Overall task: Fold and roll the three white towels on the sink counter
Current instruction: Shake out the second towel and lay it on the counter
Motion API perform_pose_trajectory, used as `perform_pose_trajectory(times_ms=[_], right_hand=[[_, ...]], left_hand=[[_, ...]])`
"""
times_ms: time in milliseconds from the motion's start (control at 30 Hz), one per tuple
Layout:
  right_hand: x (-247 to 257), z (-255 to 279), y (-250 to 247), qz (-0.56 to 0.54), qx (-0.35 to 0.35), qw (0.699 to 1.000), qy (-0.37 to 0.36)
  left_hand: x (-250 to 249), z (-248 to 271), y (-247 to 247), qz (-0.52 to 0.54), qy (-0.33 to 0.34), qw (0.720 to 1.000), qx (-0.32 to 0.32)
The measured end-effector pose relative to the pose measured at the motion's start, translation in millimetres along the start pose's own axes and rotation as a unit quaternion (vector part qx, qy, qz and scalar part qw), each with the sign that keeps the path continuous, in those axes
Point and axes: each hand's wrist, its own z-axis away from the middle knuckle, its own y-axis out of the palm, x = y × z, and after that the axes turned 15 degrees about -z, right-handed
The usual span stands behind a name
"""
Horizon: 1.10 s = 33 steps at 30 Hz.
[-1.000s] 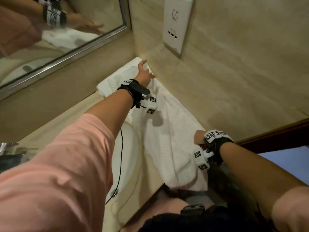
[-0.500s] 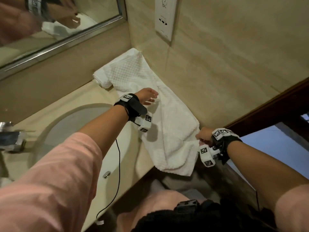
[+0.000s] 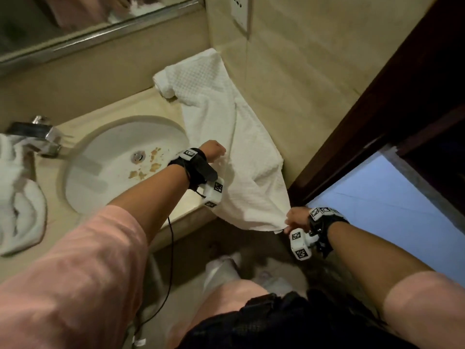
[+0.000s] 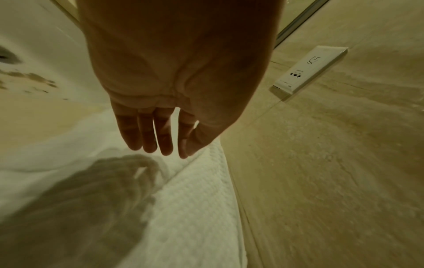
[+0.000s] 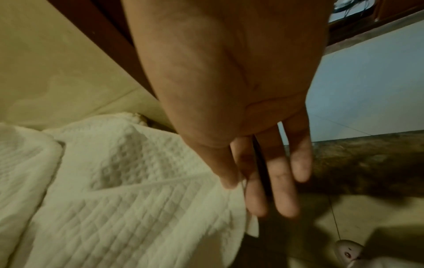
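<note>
While the right hand (image 3: 298, 219) pinches the near corner of the white towel (image 3: 241, 157) between thumb and forefinger (image 5: 254, 195), with the other fingers held straight beside it, that corner hangs past the front edge of the sink counter (image 3: 161, 104), off the stone and in free air. From the pinch the cloth runs away from the fingertips in a long strip, lying along the foot of the beige wall (image 3: 314, 71); its far end is bunched into a loose roll in the corner, under the wall socket (image 3: 240, 11). A small tag at the hem shows just below the right fingertips.

Over the middle of the strip hovers the left hand (image 3: 214, 151), fingers (image 4: 146, 134) straight and close together, holding nothing; its shadow falls on the cloth beneath, and the wrist view shows a gap between fingertips and fabric. Just to the thumb side of those fingers the towel's long edge meets the wall, so no free room lies on that side. To the little-finger side the cloth's other edge lies at the rim of the basin (image 3: 118, 167), whose bowl carries brown stains near the drain.

Beyond the back of the right hand stands a dark door frame (image 3: 377, 109), close by; below the fingers the floor is open. A second white towel (image 3: 20, 205) lies crumpled past the basin, beside the tap (image 3: 40, 137), well apart from both hands.
</note>
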Motion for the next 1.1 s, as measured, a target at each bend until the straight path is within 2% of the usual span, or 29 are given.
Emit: perform_pose_trajectory(times_ms=[67, 133, 200, 300, 433, 567, 633, 733, 900, 1033, 1100], right_hand=[[-4, -5, 5, -0.011, -0.02, 1.0, -0.014], [0, -2, 8, 0.03, -0.02, 0.999, -0.034], [14, 1, 9, 0.065, -0.029, 0.996, -0.062], [47, -2, 8, 0.094, -0.076, 0.985, -0.127], [98, -14, 10, 0.042, -0.1, 0.973, -0.202], [145, -24, 21, -0.041, -0.066, 0.967, -0.244], [166, -28, 26, -0.057, -0.048, 0.968, -0.239], [195, -32, 29, -0.08, -0.025, 0.973, -0.213], [220, -50, 28, -0.186, -0.008, 0.973, -0.133], [239, -51, 35, -0.196, 0.005, 0.976, -0.095], [245, -49, 40, -0.209, 0.023, 0.975, -0.074]], left_hand=[[11, 9, 10, -0.015, -0.027, 0.999, -0.021], [20, 19, 17, -0.007, -0.05, 0.998, -0.028], [28, 25, 22, 0.004, -0.061, 0.998, -0.029], [35, 32, 22, 0.022, -0.07, 0.997, -0.031], [48, 31, 16, 0.075, -0.085, 0.993, -0.042], [64, 21, 7, 0.136, -0.128, 0.979, -0.076], [70, 15, 1, 0.151, -0.143, 0.974, -0.088], [79, 2, -12, 0.171, -0.148, 0.972, -0.07], [88, -19, -32, 0.232, -0.138, 0.963, -0.003], [91, -31, -38, 0.292, -0.11, 0.947, 0.079], [89, -36, -38, 0.302, -0.116, 0.943, 0.082]])
